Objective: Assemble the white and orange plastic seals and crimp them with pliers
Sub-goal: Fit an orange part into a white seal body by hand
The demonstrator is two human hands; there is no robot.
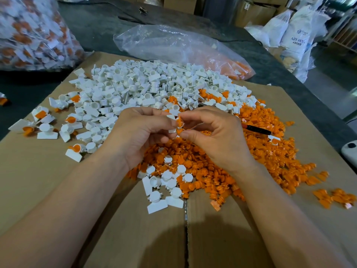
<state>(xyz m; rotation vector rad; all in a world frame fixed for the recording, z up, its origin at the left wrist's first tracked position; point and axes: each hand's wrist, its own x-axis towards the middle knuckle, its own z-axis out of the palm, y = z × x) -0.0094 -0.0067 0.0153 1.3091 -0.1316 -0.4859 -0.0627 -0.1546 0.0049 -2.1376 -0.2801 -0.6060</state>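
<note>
— what do we hold?
— our left hand [143,132] and right hand [218,136] pinch a white and orange seal [180,123], fingers clamped on it, above the orange pile [231,165] on the cardboard [58,180].
— and the bags?
— the clear bag [173,45] holds orange parts at one end; the big bag [32,33], cut off, is packed with seals. our right hand hides part of a black handle [257,129].

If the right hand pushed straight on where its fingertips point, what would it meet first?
Probably the white seal body pinched by the left hand; the right hand points its orange insert at it. Depth makes contact unclear.
</note>
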